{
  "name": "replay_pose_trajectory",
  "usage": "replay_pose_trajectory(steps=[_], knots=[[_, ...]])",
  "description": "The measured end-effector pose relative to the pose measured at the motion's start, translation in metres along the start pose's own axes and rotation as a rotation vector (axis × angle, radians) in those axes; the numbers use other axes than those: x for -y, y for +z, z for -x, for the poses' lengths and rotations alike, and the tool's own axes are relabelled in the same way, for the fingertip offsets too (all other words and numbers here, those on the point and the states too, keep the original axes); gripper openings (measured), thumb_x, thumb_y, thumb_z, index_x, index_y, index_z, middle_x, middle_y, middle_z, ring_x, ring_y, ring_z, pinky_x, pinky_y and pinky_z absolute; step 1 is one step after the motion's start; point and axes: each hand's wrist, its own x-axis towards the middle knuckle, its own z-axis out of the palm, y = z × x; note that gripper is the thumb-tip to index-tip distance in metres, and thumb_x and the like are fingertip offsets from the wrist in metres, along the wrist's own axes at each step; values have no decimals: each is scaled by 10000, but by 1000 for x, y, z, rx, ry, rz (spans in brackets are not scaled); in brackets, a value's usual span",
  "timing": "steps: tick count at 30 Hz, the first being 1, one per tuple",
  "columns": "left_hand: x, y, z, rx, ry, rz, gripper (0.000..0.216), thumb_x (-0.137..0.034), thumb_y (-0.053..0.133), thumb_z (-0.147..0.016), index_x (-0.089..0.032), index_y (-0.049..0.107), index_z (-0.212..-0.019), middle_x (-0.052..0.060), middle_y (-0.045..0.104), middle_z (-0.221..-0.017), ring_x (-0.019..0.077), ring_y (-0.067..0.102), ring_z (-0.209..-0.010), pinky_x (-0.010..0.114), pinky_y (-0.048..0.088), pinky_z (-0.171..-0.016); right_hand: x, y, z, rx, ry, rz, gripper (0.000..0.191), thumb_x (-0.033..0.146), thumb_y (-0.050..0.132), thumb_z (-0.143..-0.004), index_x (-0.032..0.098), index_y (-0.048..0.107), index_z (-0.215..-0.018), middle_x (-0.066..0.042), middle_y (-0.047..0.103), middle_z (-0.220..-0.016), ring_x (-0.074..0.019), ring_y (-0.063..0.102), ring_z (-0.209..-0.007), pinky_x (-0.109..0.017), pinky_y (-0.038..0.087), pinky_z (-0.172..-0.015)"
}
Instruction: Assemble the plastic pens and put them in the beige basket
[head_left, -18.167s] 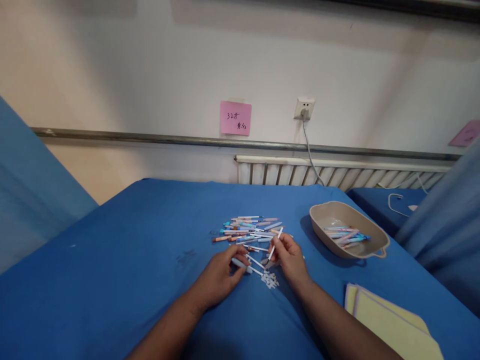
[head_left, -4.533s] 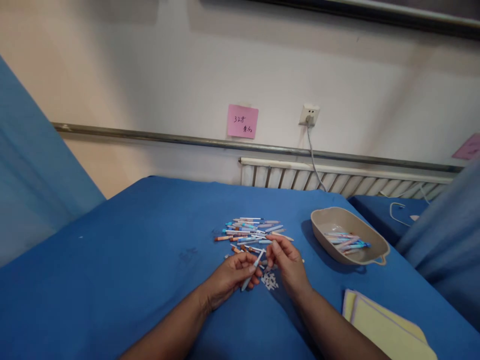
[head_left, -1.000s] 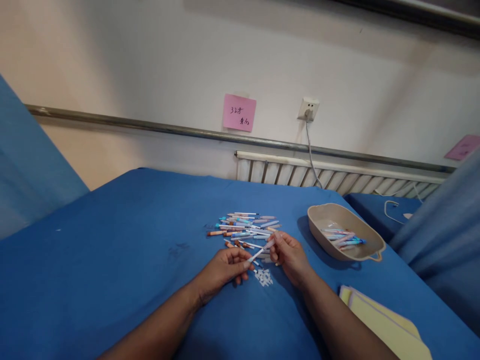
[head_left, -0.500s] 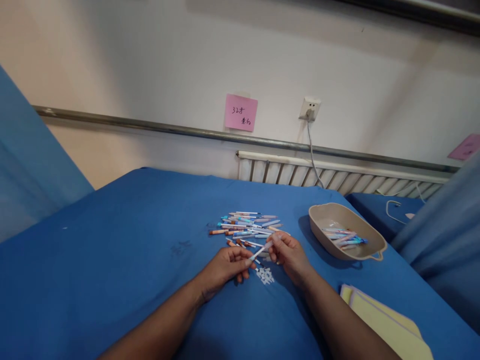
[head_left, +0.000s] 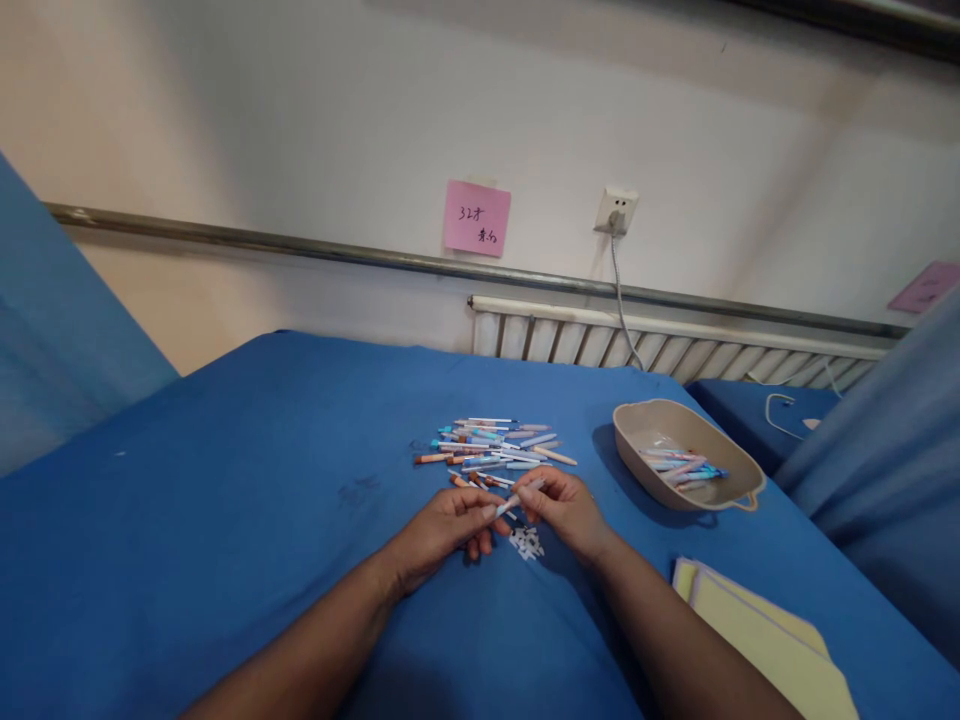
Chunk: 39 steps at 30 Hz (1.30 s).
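Between the thumb and fingers of my left hand is one end of a slim white pen refill. My right hand pinches a pale pen barrel at the other end, and the two parts meet in line; fingers hide the exact join. Just beyond my hands lies a loose pile of pens and pen parts, in white, blue, orange-brown and teal. Below my fingertips is a small heap of short white pieces, too small to name.
A beige basin holding several pens stands at the right on the blue cloth. Yellow cloths lie near my right forearm. A radiator, a metal rail and a plugged socket are along the wall.
My hands have come closer together, and less of the white refill shows between them. The view has shifted slightly; the pile and basin stay where they were.
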Motion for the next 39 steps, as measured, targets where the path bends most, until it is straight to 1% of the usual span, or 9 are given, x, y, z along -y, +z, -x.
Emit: replay_pose_trajectory(steps=[10,15,20,25,29,31,34,37,39], knots=[[-1,1,0,-24,-5,26,382,-421,688,-727,-133,618,-968,47,666,-763,96,555,-533,203,398,-487,0,0,0,-6,-27,19,292,468,684,-710,185,660,-779,25,547,-567,-100,468,-485,-238,374,-496],[1,1,0,-5,23,23,414,-422,670,-747,-142,596,-1042,35,643,-771,88,536,-533,206,390,-494,7,1,0,-103,-72,52,312,501,652,-725,190,639,-745,37,519,-508,-102,449,-461,-232,365,-476],[-1,2,0,6,29,21,387,-406,670,-749,-142,594,-1021,13,612,-742,75,508,-507,202,379,-479,8,1,2,-131,-97,60,302,490,643,-740,189,629,-737,34,525,-518,-103,456,-474,-233,372,-493],[-1,1,0,-1,10,64,363,-387,680,-743,-144,594,-998,6,602,-729,71,498,-496,194,366,-464,7,-10,1,-300,-101,-23,309,496,598,-780,188,618,-783,32,511,-546,-104,436,-481,-223,343,-468],[-2,-2,-1,-49,22,154,320,-361,677,-754,-153,592,-981,-1,593,-737,61,491,-487,185,344,-449,8,-28,-6,-435,-122,-109,313,507,619,-750,195,603,-725,37,519,-550,-97,422,-471,-224,340,-473],[-5,-3,-2,-102,29,207,301,-346,670,-764,-157,586,-982,-9,584,-726,52,474,-467,178,323,-429,7,-35,-10,-412,-60,-39,322,512,653,-707,194,600,-698,39,532,-526,-95,415,-440,-223,317,-441],[-10,-5,-2,-170,13,273,287,-314,677,-759,-157,582,-979,-14,583,-714,49,474,-463,169,316,-420,1,-38,-12,-309,14,113,334,501,698,-644,191,585,-692,29,581,-530,-95,434,-415,-220,321,-417],[-12,-5,-3,-183,4,297,269,-294,678,-759,-158,586,-972,-7,595,-739,51,491,-479,164,325,-421,-9,-35,-12,-191,31,200,298,447,706,-636,193,574,-716,31,599,-564,-93,461,-433,-215,369,-423],[-12,-5,-3,-176,3,300,257,-287,672,-766,-159,588,-973,-5,598,-752,49,491,-478,160,324,-416,-15,-34,-11,-177,37,251,270,401,703,-642,198,592,-779,28,609,-625,-100,493,-473,-209,392,-420]])
